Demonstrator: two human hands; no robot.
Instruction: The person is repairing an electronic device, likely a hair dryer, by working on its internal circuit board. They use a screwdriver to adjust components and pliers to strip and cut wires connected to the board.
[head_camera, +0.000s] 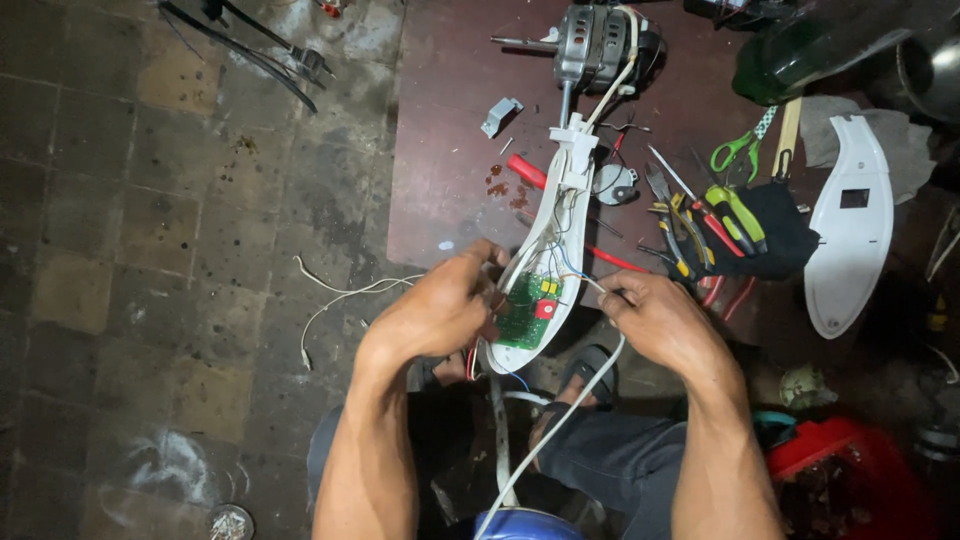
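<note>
From the head camera, the left hand is curled around the near left edge of a white casing, fingers pressed against its rim beside the green board seated in its near end. The right hand pinches a thin wire between thumb and forefinger, just off the casing's right edge. The casing runs from the hands up to the motor at the far edge of the dark red mat, and its near end overhangs the mat's near edge, above the person's lap. A white cable drops from the right hand toward the knees. Right of the casing, pliers and screwdrivers crowd a black cloth, with green scissors beyond and a second white cover near the mat's right edge; little room is open there. Left of the mat lies bare tiled floor, crossed only by a loose white wire near the left hand.
</note>
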